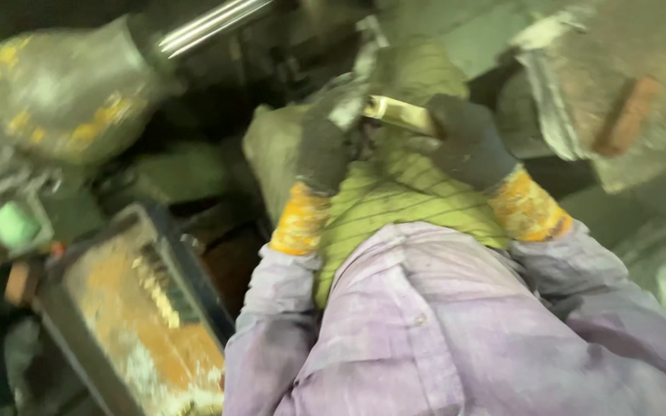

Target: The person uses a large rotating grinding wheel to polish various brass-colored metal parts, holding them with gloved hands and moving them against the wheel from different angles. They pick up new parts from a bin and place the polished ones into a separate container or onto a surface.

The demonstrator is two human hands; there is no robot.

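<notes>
Both my hands wear dark gloves with orange-yellow cuffs and purple sleeves. My left hand [319, 146] is closed around the pale grey end of an object, at the left end of a short brass-coloured metal piece [400, 114]. My right hand [468, 142] grips the right end of that piece. Both hands are held above a yellow-green cloth [395, 200] with thin dark stripes, which lies in front of my body. The frame is blurred, so the exact shape of the held object stays unclear.
A large dirty grey machine part with yellow marks [63, 88] and a shiny steel rod [210, 27] lie at the upper left. A rusty box-like panel [136, 308] stands at lower left, next to a green button [13, 225]. Grey machine casing [618, 92] fills the upper right.
</notes>
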